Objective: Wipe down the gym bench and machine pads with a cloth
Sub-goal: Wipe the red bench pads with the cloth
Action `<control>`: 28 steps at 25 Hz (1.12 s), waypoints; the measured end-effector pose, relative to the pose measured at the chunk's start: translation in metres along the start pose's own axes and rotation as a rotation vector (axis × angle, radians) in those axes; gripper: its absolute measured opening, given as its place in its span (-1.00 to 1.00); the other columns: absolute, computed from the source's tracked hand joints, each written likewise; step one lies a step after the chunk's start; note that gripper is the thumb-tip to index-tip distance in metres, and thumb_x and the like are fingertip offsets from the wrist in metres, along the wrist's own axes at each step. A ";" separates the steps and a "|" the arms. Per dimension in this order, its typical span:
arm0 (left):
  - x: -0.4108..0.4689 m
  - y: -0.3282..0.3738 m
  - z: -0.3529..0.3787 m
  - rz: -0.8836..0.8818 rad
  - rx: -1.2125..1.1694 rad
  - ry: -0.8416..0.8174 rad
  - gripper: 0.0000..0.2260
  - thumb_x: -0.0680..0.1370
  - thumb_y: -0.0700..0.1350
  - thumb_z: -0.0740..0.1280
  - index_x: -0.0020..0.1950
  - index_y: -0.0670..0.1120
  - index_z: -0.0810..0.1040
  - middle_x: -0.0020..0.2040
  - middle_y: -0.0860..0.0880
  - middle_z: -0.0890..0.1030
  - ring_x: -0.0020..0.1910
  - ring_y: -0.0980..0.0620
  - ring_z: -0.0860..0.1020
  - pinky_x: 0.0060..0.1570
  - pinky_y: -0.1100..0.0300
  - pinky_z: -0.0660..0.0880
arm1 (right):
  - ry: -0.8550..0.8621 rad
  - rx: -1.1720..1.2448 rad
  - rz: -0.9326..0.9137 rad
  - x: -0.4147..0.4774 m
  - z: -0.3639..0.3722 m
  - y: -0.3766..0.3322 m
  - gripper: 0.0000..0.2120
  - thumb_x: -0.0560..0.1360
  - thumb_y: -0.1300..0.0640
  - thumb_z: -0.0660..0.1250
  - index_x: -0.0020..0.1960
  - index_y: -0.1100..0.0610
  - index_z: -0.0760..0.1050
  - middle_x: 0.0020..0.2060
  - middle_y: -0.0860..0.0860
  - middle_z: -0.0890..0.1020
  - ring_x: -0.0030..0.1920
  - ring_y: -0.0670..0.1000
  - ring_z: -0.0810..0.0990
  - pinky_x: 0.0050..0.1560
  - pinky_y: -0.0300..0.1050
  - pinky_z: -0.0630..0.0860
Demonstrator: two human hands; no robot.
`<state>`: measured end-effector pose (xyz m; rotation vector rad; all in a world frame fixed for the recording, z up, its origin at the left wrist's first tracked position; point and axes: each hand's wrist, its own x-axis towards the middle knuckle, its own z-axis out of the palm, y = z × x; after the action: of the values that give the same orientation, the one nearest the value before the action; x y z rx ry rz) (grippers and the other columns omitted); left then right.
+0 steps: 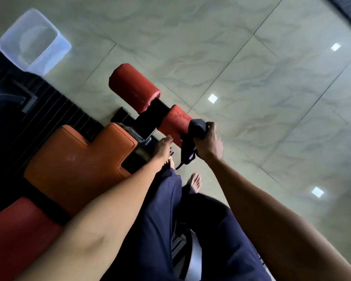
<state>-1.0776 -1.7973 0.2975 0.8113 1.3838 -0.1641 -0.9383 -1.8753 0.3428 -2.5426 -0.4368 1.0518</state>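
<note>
An orange bench seat [77,159] runs from the lower left toward the middle, with a red pad [18,236] below it. Two red roller pads sit on a black bar at its end: a far one [133,88] and a near one [175,123]. My right hand [208,141] grips a dark cloth [197,128] wrapped over the end of the near roller; a loose cloth tail hangs below. My left hand [163,146] rests at the inner underside of that roller, its fingers partly hidden.
A translucent plastic bin [33,40] stands on the tiled floor at the upper left. A black ribbed mat [49,110] lies beside the bench. My legs in blue trousers and bare feet [195,182] are below the roller. Pale tiles spread to the right.
</note>
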 end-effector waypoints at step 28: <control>0.208 -0.087 0.071 -0.127 -0.926 0.327 -0.22 0.40 0.47 0.36 0.52 0.13 0.35 0.37 -0.01 0.56 0.31 -0.07 0.57 0.26 -0.16 0.49 | -0.327 -0.082 -0.414 0.198 0.091 0.041 -0.29 0.46 -0.37 0.29 0.52 -0.08 0.32 0.39 -0.05 0.49 0.32 0.09 0.53 0.24 -0.05 0.48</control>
<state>-1.0221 -1.8301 0.0700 -0.0321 1.5976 0.5082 -0.8642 -1.8124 0.1442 -2.2033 -1.0599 1.2988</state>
